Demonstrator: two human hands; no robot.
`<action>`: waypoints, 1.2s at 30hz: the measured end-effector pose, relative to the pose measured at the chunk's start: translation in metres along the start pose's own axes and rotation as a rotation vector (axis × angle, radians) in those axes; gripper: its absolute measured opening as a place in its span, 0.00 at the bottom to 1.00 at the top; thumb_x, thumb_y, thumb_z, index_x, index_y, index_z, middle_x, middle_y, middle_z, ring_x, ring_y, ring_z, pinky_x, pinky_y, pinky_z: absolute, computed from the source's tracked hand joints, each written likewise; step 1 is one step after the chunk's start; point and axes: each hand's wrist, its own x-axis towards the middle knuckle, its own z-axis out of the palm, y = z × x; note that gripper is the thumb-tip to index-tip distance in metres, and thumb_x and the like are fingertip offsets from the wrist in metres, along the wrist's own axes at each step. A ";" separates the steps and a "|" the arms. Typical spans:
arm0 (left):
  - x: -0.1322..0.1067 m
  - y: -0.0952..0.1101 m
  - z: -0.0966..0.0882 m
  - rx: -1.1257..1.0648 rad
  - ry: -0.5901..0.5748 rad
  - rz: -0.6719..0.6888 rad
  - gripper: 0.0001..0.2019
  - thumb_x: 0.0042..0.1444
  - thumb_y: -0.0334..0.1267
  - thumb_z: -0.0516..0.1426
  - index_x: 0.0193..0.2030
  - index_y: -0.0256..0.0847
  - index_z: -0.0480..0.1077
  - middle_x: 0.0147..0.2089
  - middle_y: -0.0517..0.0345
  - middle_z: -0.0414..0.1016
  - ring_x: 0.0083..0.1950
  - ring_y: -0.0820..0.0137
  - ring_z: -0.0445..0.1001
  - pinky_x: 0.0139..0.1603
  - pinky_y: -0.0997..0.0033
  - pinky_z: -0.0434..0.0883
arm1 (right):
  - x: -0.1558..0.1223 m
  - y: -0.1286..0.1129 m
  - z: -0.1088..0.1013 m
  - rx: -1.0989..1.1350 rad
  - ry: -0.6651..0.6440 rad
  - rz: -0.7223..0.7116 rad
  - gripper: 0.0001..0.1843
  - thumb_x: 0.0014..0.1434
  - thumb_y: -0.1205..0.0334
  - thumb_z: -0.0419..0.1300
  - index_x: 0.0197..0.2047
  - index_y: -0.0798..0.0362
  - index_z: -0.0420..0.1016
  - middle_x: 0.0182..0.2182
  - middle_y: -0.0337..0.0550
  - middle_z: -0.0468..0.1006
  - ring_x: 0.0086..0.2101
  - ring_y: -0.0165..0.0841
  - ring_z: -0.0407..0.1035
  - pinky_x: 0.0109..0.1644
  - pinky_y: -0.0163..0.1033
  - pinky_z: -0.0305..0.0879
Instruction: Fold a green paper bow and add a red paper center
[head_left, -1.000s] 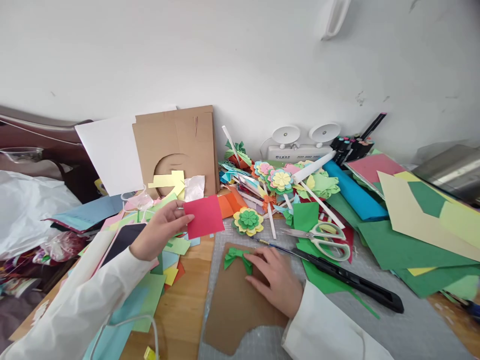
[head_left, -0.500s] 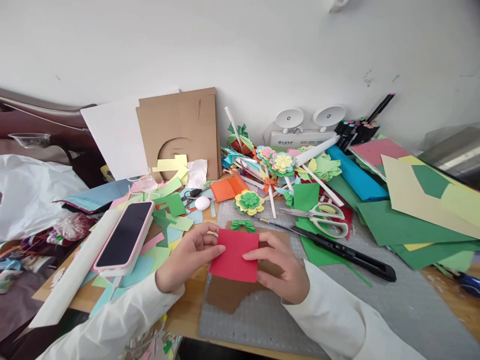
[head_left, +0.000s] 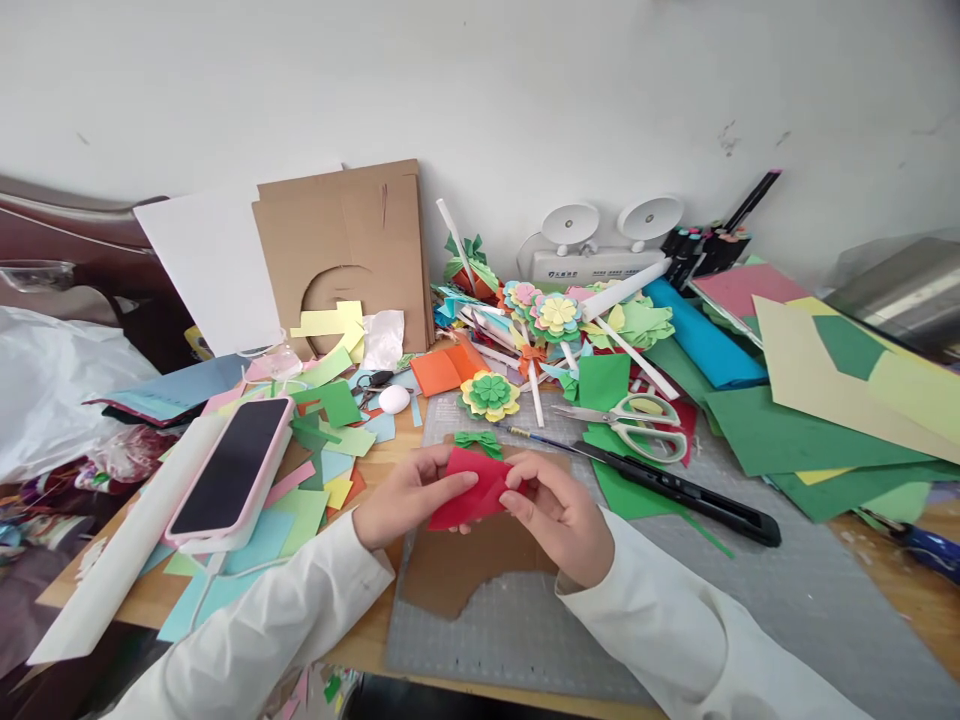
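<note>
Two hands are working one sheet: your left hand [head_left: 405,497] and right hand [head_left: 561,512] are both pinching the red paper square [head_left: 469,490], low over the brown cardboard cut-out [head_left: 465,572] that is lying on the grey cutting mat [head_left: 675,625]. The paper is bending into a ridge between the grips, so you are probably holding it by opposite edges to control the bend. Working close above the cardboard is giving a firm backing, I judge. Left fingers [head_left: 433,470] are curling narrow, thumb on top of the red, the rest underneath. Right fingertips [head_left: 519,497] are closing tight on the other edge, thumb against forefinger with paper between. Neither hand is touching anything else that I can make out. White sleeves are covering both wrists.

Just beyond the red sheet a green paper bow [head_left: 478,441] is sitting at the cardboard's far edge. To the left a phone in a pink case [head_left: 229,468] is resting face up on loose coloured scraps. To the right a black utility knife [head_left: 675,492] and white-handled scissors [head_left: 637,428] are lying on green offcuts, near but apart from your right hand. Farther back a green-and-yellow paper flower [head_left: 489,394] is lying at the mat's far corner, with more flowers on white sticks behind. At the wall cardboard sheets [head_left: 337,250] are leaning, beside a white twin-head lamp [head_left: 600,238] and a bunch of markers [head_left: 705,247].
</note>
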 end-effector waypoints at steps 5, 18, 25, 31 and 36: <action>0.021 -0.016 -0.007 -0.142 0.028 0.025 0.14 0.53 0.44 0.62 0.41 0.35 0.72 0.32 0.54 0.78 0.27 0.73 0.75 0.25 0.78 0.69 | 0.004 0.001 -0.003 -0.003 0.048 0.035 0.05 0.61 0.58 0.56 0.37 0.50 0.68 0.34 0.43 0.69 0.35 0.34 0.67 0.38 0.38 0.68; 0.019 -0.025 -0.017 -0.178 -0.002 0.002 0.16 0.56 0.43 0.60 0.48 0.35 0.71 0.25 0.61 0.69 0.19 0.80 0.64 0.17 0.83 0.60 | 0.006 -0.001 -0.009 -0.298 0.244 -0.018 0.11 0.64 0.61 0.52 0.31 0.50 0.70 0.46 0.49 0.66 0.48 0.40 0.64 0.50 0.47 0.61; 0.017 -0.025 -0.021 -0.282 0.026 -0.031 0.16 0.53 0.43 0.61 0.45 0.37 0.72 0.30 0.56 0.72 0.24 0.76 0.68 0.20 0.80 0.58 | 0.011 0.001 -0.012 -0.129 0.312 0.081 0.14 0.66 0.58 0.49 0.29 0.51 0.62 0.26 0.38 0.65 0.25 0.29 0.61 0.29 0.36 0.61; 0.016 -0.022 -0.020 -0.356 -0.011 -0.012 0.13 0.52 0.40 0.62 0.42 0.37 0.72 0.32 0.56 0.73 0.26 0.75 0.71 0.23 0.80 0.62 | 0.009 0.000 -0.006 0.036 0.212 0.073 0.08 0.64 0.61 0.55 0.32 0.50 0.62 0.27 0.36 0.65 0.25 0.26 0.62 0.29 0.33 0.63; 0.015 -0.017 -0.017 -0.358 -0.032 0.017 0.10 0.52 0.38 0.62 0.41 0.38 0.72 0.32 0.58 0.74 0.27 0.76 0.72 0.26 0.81 0.66 | 0.008 -0.003 -0.006 0.137 0.071 0.164 0.08 0.63 0.54 0.55 0.37 0.50 0.64 0.32 0.40 0.68 0.32 0.31 0.66 0.33 0.36 0.66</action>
